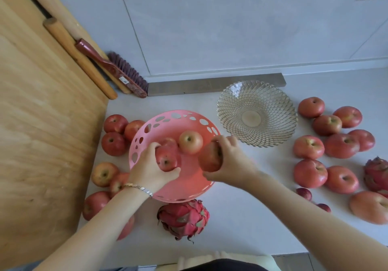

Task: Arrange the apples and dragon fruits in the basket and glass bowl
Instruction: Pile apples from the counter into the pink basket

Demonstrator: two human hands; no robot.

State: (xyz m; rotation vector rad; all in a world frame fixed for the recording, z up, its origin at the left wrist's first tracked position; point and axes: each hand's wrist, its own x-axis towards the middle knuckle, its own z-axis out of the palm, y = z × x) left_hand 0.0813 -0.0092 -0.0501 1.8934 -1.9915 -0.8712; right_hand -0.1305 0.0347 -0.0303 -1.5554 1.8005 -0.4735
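Observation:
A pink perforated basket [184,117] sits at the centre of the counter with a yellowish apple [190,142] lying loose inside. My left hand [150,169] grips a red apple [168,160] inside the basket. My right hand [228,161] holds another red apple [210,157] over the basket's right side. The glass bowl [257,113] stands empty to the right. A dragon fruit [183,218] lies just in front of the basket, and another dragon fruit [376,174] is at the far right.
Several apples [114,133] lie left of the basket and several more apples [327,142] right of the bowl. A wooden board [42,113] fills the left side, with a rolling pin [77,56] and a brush [117,71] behind. The counter's front edge is near me.

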